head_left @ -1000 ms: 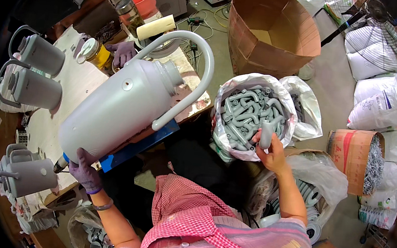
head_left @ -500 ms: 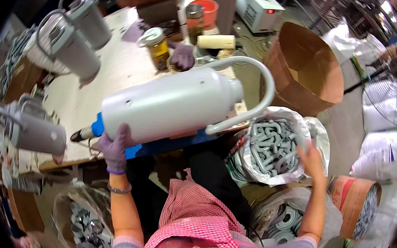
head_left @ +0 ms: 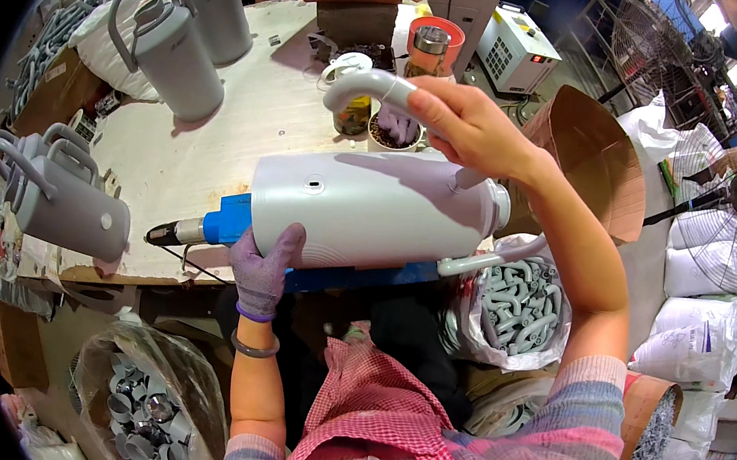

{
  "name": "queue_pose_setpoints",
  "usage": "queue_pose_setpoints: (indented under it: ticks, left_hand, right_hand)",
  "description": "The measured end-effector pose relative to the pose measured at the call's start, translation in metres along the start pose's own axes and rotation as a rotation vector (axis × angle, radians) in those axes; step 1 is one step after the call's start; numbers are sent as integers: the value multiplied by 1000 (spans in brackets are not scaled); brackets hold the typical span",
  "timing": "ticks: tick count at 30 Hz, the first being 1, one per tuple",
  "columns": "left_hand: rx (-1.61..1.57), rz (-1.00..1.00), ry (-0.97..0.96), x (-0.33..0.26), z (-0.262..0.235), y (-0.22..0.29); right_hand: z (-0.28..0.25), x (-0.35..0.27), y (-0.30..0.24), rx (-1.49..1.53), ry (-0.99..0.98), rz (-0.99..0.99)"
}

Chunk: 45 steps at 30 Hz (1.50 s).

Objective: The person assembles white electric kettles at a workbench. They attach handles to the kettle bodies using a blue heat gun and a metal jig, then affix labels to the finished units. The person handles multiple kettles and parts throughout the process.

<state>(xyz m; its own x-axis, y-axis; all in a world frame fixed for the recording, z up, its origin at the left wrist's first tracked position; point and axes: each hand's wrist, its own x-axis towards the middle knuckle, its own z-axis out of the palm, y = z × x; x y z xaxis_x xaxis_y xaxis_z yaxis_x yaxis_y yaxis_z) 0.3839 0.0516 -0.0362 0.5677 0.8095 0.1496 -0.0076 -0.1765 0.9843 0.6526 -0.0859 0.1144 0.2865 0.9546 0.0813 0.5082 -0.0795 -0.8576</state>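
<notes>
R hand (head_left: 477, 133) is gripping curved grey plastic handle (head_left: 370, 87) above grey cylindrical plastic jug body (head_left: 376, 208), long axis running approx. L–R; purple-gloved L hand (head_left: 264, 271) is touching its base end, fingers mostly hidden, grip unclear.

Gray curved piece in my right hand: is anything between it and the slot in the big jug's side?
Nothing visible stands between the curved piece and the slot in the gray jug. The white-lidded jar sits beyond the jug, and the left hand is at the jug's base, clear of the slot.
</notes>
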Motion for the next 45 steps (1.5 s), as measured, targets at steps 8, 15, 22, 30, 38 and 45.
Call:
queue_pose_setpoints:
  ticks: [8,15,22,30,38,45]
  left_hand:
    - [97,13,-15,3,-3,3]
    - [-21,-34,-11,3,-1,1]
    - [45,6,-34,0,-4,-3]
    - [39,29,-25,2,-3,-9]
    - [-54,-11,-11,-4,0,-11]
    - [-85,18,-30,-8,7,-3]
  right_hand:
    - [11,14,0,-203,-143,9]
    - [10,21,-6,-248,-256,36]
    - [12,18,6,-180,-229,-39]
    - [16,18,4,-190,-233,-34]
    - [19,19,-6,-291,-265,20]
    - [25,25,-13,-418,-337,-53]
